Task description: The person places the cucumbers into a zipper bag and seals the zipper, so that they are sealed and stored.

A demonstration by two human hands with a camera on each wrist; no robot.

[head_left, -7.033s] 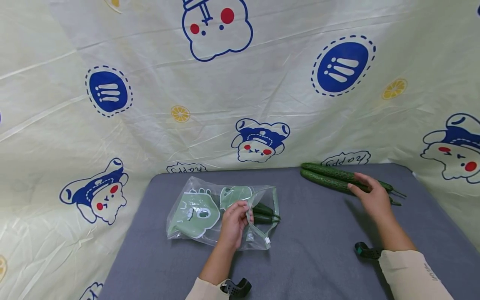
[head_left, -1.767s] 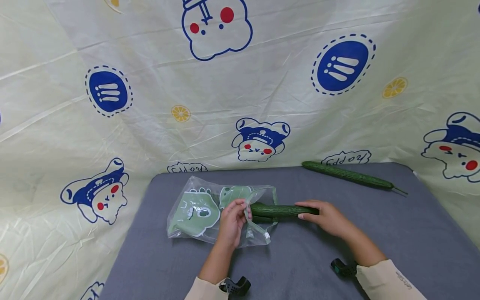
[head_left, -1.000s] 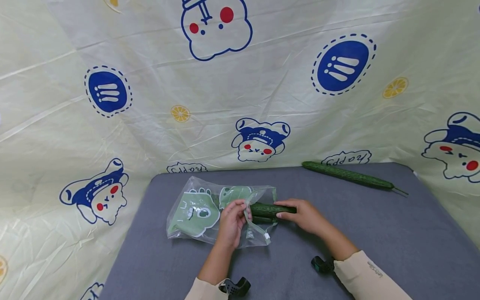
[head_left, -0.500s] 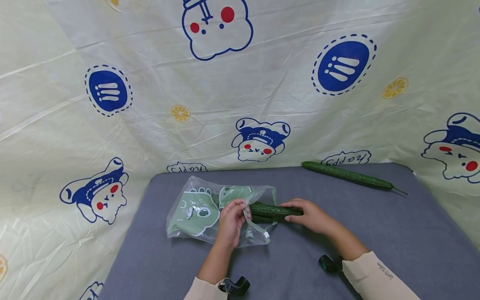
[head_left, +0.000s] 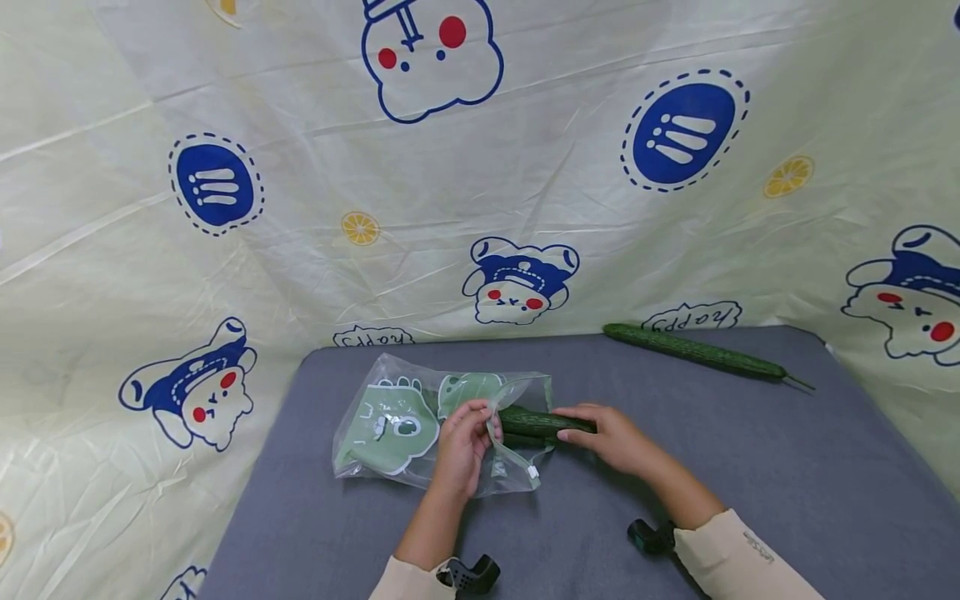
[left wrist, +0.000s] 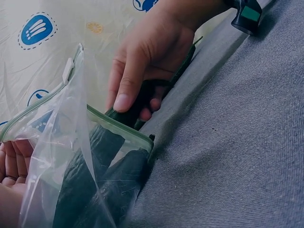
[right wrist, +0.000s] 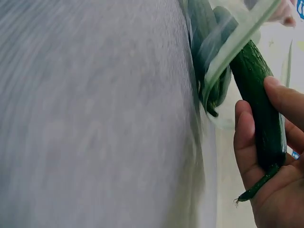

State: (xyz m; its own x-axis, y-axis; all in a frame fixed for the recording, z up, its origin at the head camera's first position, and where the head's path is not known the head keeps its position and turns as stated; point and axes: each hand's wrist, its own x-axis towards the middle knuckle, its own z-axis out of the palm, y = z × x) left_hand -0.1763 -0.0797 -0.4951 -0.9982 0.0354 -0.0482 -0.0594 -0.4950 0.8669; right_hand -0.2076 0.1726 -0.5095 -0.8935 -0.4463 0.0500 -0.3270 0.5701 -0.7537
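A clear zip bag [head_left: 517, 479] with green cartoon prints lies on its side, its mouth facing right. My left hand [head_left: 463, 446] pinches the upper edge of that mouth. My right hand [head_left: 611, 433] grips the stem end of a cucumber [right wrist: 259, 104], whose far end is inside the bag. Below it in the right wrist view, other cucumbers [right wrist: 202, 23] lie within the bag; the prints and plastic partly hide them. In the left wrist view, the right thumb lies along the gripped cucumber, with the fingers curled beneath.
A further cucumber [head_left: 697, 350] with a long stem lies near the back right edge of the grey cloth-covered table [head_left: 600, 533]. Behind the table hangs a pale curtain [head_left: 420, 275] with cartoon prints. Each wrist wears a black camera.
Seven seconds ago two cucumbers lay at the back right with my right hand on them. One is now partly in the bag, moved in, slightly back, then in again. My left hand stays put.
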